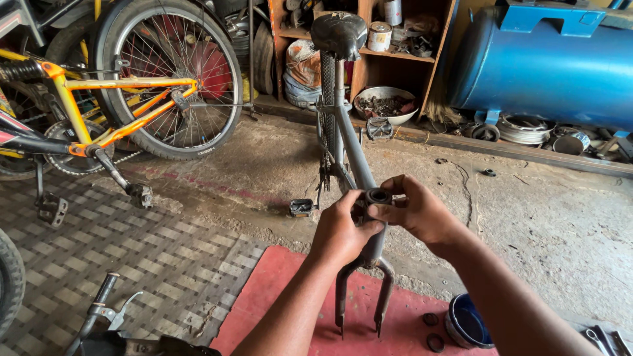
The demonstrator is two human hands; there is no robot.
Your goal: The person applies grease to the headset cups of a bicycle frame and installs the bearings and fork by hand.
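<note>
I am looking down at a grey steel bicycle frame standing upside-down in front of me, its black saddle at the far end and its grey front fork pointing toward me over a red floor mat. At the head tube sits a small dark ring-shaped bearing cup, and that is where both hands are working. My left hand is closing around the head tube just below the cup, thumb pressing against it. My right hand is pinching the cup between thumb and fingertips, seemingly seating or turning it.

Judging from this, the fork is already sitting in the head tube, while the front wheel and handlebar are absent, so the headset work looks only partway done. Two dark rings and a round blue tin are lying on the mat just right of the fork, apparently waiting.

Further out, an orange and yellow bicycle is standing at the left, a wooden shelf of parts is behind the saddle, and a large blue metal tank is lying at the right.
</note>
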